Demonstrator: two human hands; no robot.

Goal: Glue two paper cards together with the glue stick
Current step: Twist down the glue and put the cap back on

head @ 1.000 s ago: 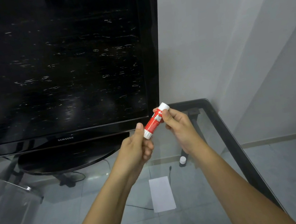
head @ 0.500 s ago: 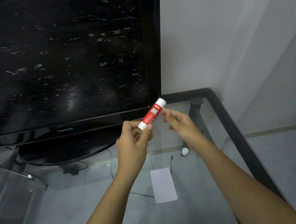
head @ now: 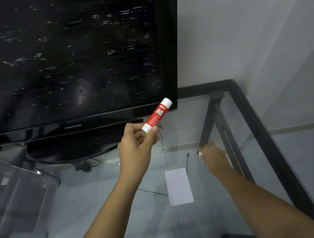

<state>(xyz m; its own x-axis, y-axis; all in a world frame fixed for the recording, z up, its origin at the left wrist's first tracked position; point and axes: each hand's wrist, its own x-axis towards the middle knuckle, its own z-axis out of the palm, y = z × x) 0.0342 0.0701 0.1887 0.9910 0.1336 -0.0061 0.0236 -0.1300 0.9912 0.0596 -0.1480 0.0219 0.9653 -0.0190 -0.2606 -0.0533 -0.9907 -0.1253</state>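
Nearest, a white rectangular paper card lies flat on the glass-topped table with a black metal frame, between the two forearms and untouched by either. Just beyond it to the right, the right hand reaches down to the glass, blurred, with a small white cap-like piece at its fingertips; whether they pinch it I cannot tell. Higher and farther, the left hand pinches the lower white end of a red glue stick between thumb and fingers, the tube slanting up and right. Behind stands a black flat-screen television.
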